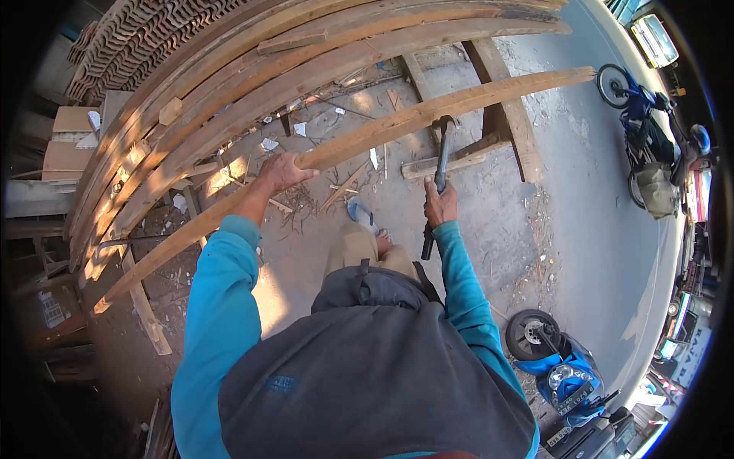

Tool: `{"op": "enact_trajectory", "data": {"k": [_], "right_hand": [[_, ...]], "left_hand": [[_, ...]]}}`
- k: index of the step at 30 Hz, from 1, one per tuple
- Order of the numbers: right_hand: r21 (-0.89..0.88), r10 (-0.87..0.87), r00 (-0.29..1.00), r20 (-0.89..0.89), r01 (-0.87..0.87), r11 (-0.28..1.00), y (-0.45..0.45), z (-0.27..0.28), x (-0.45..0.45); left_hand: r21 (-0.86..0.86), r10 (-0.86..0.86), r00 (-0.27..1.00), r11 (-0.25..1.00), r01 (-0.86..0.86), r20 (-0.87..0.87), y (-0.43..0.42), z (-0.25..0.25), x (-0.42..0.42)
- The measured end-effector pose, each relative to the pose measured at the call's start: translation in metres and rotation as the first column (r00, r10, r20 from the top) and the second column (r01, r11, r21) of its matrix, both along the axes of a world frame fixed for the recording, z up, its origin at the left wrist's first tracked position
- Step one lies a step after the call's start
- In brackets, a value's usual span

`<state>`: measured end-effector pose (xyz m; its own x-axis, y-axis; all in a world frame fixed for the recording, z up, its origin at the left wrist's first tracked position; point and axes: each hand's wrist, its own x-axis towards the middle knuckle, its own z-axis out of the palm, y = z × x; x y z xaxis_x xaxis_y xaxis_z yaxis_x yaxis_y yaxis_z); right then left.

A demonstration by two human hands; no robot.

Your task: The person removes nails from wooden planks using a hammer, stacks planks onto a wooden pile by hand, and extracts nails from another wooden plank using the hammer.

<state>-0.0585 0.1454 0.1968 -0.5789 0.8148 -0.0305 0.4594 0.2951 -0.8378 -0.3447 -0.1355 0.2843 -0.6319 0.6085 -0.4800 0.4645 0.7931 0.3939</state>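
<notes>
My left hand (284,173) is closed over a long wooden beam (428,111), left of its middle; part of the fingers is hidden. In front of me the beam runs slantwise, from low on the left to the far right, across wooden trestles. A hammer (443,157) is held in my right hand (440,203), fingers wrapped round its dark handle. The hammer's head is at the beam's near edge; whether it touches the wood I cannot tell. The handle's lower end sticks out below my fist.
Beyond the beam lie several more long timbers (321,73) and stacked roof tiles (145,46). A wooden trestle (516,134) stands at the right. Wood scraps (344,187) litter the ground. Motorbikes are parked at the far right (650,138) and lower right (562,371).
</notes>
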Motion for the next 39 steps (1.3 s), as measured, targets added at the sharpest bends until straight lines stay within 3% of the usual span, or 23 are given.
{"op": "enact_trajectory", "data": {"k": [2, 4, 6, 9, 12, 14, 15, 16, 17, 18, 19, 20, 23, 24, 27, 28, 31, 34, 35, 36, 37, 38, 39], "right_hand": [[-0.3, 0.037, 0.994, 0.103, -0.004, 0.954, -0.021, 0.045, 0.008], [-0.285, 0.083, 0.99, 0.112, -0.048, 0.957, -0.027, 0.06, 0.013], [-0.093, 0.118, 0.993, 0.026, -0.115, 0.989, -0.039, 0.118, 0.009], [-0.016, 0.117, 0.962, -0.245, -0.124, 0.992, -0.046, 0.202, -0.004], [0.181, 0.197, 0.728, -0.656, -0.102, 0.978, -0.042, 0.232, -0.021], [0.185, 0.25, 0.533, -0.809, -0.174, 0.967, -0.043, 0.231, -0.031], [0.23, 0.297, 0.52, -0.801, -0.19, 0.954, -0.04, 0.21, -0.033], [0.368, 0.388, 0.625, -0.677, -0.168, 0.914, -0.032, 0.18, -0.035], [0.428, 0.363, 0.874, -0.324, -0.207, 0.88, -0.03, 0.146, -0.019], [0.086, 0.24, 0.965, -0.101, -0.232, 0.969, -0.039, 0.145, -0.024], [0.082, 0.282, 0.918, 0.279, -0.315, 0.946, -0.031, 0.114, -0.021], [0.026, 0.266, 0.882, 0.388, -0.299, 0.954, -0.03, 0.096, -0.02], [0.012, 0.297, 0.939, 0.172, -0.303, 0.953, -0.034, 0.136, -0.024], [0.001, 0.288, 0.944, 0.163, -0.292, 0.956, -0.038, 0.173, -0.022], [-0.037, 0.198, 0.943, -0.266, -0.215, 0.976, -0.042, 0.268, -0.025], [0.016, 0.218, 0.823, -0.525, -0.246, 0.969, -0.046, 0.299, -0.027], [0.52, 0.552, 0.386, -0.74, -0.192, 0.832, -0.017, 0.358, -0.035], [0.449, 0.439, 0.111, -0.892, 0.093, 0.889, -0.028, 0.336, -0.049], [0.458, 0.417, 0.317, -0.852, 0.064, 0.887, -0.035, 0.292, -0.049], [0.476, 0.467, 0.56, -0.684, -0.142, 0.868, -0.029, 0.231, -0.034], [0.357, 0.252, 0.933, -0.256, -0.151, 0.922, -0.025, 0.138, -0.008], [0.1, 0.294, 0.94, 0.174, -0.314, 0.944, -0.026, 0.107, -0.011], [-0.259, 0.315, 0.925, 0.212, -0.258, 0.931, -0.013, 0.037, -0.002]], "left_hand": [[0.097, 0.037, 0.999, 0.994, -0.04, 0.032, 0.001, 0.007, 0.0], [0.087, 0.04, 0.999, 0.995, -0.039, -0.011, 0.001, 0.001, -0.003], [0.058, 0.042, 0.998, 0.998, -0.039, -0.051, -0.002, -0.005, -0.002], [0.068, 0.028, 0.998, 0.997, -0.024, -0.057, -0.001, -0.007, -0.004], [0.066, 0.023, 0.997, 0.998, -0.019, -0.07, -0.002, -0.009, -0.003], [0.053, 0.026, 0.994, 0.998, -0.02, -0.106, -0.002, -0.009, -0.003], [0.059, 0.031, 0.994, 0.998, -0.024, -0.104, -0.003, -0.011, -0.005], [0.066, 0.019, 0.994, 0.998, -0.012, -0.104, -0.004, -0.015, -0.006], [0.076, 0.009, 0.995, 0.997, -0.002, -0.103, -0.005, -0.017, -0.004], [0.087, 0.018, 0.995, 0.996, -0.009, -0.103, -0.005, -0.017, -0.002], [0.076, 0.019, 0.995, 0.997, -0.012, -0.096, -0.005, -0.016, -0.002], [0.064, 0.02, 0.996, 0.998, -0.014, -0.092, -0.006, -0.015, -0.003], [0.053, -0.002, 0.971, 0.998, 0.015, -0.239, -0.007, -0.014, 0.003], [0.042, -0.006, 0.978, 0.999, 0.015, -0.21, -0.012, -0.014, 0.012], [-0.015, -0.002, 0.996, 1.0, 0.001, -0.088, 0.0, 0.001, 0.0], [-0.009, 0.0, 0.995, 1.0, -0.001, -0.103, -0.001, 0.001, 0.001], [-0.007, 0.014, 0.993, 1.0, -0.015, -0.116, -0.005, -0.007, 0.003], [-0.013, 0.017, 0.995, 1.0, -0.018, -0.096, -0.006, -0.006, 0.001], [-0.018, 0.008, 0.997, 1.0, -0.009, -0.081, -0.005, -0.003, 0.001], [-0.002, 0.022, 0.996, 1.0, -0.023, -0.089, -0.004, -0.003, 0.001], [0.003, 0.023, 0.994, 1.0, -0.023, -0.11, -0.004, -0.002, -0.001], [0.004, 0.015, 0.992, 1.0, -0.015, -0.122, -0.006, -0.004, 0.003], [0.013, 0.015, 0.991, 1.0, -0.014, -0.13, -0.009, -0.015, 0.014]]}}
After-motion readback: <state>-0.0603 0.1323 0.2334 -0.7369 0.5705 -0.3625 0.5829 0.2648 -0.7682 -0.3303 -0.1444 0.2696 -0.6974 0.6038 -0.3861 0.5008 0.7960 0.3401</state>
